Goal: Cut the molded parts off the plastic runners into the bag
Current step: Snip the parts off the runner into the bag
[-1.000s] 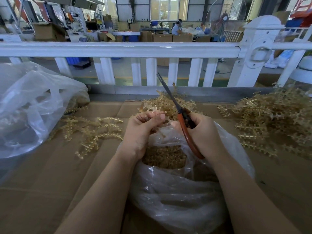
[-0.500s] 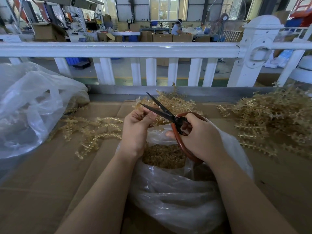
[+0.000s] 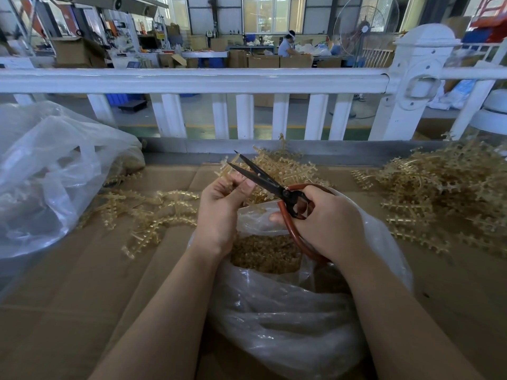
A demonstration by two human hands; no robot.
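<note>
Above 1 bag [image 3: 288, 325]: 2 hands, 1 scissors [image 3: 263, 179].

two bare forearms, left hand [image 3: 219, 212], right hand [image 3: 326, 223], sleeveless

Soft, even daylight filled the scene, coming mostly from the tall bright factory windows [image 3: 270, 13] at the far wall, which were nearly blown out. The flat brown cardboard work surface [image 3: 82, 283] sat dimmer, with only faint, diffuse shadows. Pale glare streaked the crinkled clear plastic bag [image 3: 288, 319]. The long white railing bar [image 3: 192, 79] bowed from wide-angle distortion. The near forearms looked soft, and the background was slightly hazy.
</note>
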